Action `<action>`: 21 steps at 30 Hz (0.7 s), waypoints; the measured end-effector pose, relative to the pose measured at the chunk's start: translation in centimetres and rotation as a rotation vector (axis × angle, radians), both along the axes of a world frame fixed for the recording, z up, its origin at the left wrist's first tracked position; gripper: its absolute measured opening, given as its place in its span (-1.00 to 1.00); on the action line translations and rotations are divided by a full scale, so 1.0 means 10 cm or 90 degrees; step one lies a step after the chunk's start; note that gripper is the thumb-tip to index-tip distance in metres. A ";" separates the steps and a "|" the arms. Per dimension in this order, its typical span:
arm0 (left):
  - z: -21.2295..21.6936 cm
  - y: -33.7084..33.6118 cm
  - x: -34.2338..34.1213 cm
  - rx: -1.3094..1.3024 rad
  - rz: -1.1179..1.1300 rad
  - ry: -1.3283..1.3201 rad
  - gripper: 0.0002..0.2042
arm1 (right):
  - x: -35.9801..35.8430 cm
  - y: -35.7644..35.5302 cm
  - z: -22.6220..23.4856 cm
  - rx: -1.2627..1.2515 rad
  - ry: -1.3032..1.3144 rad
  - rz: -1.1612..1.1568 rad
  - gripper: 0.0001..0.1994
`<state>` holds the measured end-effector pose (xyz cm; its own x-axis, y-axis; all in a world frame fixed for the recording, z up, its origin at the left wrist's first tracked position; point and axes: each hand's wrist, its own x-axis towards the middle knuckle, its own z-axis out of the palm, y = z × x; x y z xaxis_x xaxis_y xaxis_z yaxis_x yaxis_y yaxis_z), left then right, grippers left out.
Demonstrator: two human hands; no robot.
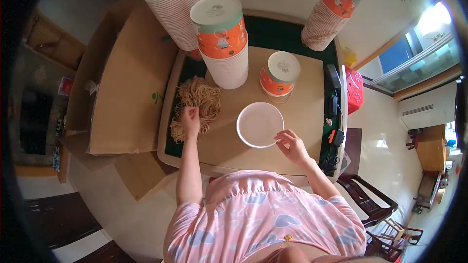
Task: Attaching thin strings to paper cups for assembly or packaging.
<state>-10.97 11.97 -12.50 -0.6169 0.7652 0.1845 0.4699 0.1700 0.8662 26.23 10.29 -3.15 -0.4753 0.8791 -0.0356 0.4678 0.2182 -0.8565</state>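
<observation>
A loose heap of beige string (207, 98) lies at the table's left side. My left hand (191, 118) is at its near part, fingers closed on some strands; the fingertips are partly hidden. In front of me a white paper bucket (261, 124) stands with its mouth up, and nothing shows inside it. My right hand (291, 145) pinches its near right rim between thumb and fingers. Just behind it sits a short upside-down stack of orange and green paper buckets (278, 80), with a loop of string round its lower edge.
A tall upside-down bucket stack (222, 44) stands behind the string. More stacks (173, 12) lean at the back left, and another (331, 14) stands at the back right. An open cardboard box (129, 83) adjoins the table's left edge. Black devices (333, 104) line the right edge.
</observation>
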 end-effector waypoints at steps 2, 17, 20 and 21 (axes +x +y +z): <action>0.52 -0.10 0.13 0.070 -0.069 -0.173 -0.91 | -0.02 -0.06 0.04 -0.068 0.059 -0.020 -0.87; 0.77 -1.36 1.28 -0.285 -0.545 0.070 -0.91 | -0.45 -0.37 -0.12 -0.636 0.639 -0.215 -0.77; 0.50 -1.43 1.18 -0.292 -0.562 0.106 -0.90 | -0.34 -0.43 -0.16 -0.638 0.617 -0.233 -0.78; 0.45 -1.44 1.16 -0.302 -0.574 0.103 -0.90 | -0.31 -0.46 -0.19 -0.650 0.598 -0.242 -0.78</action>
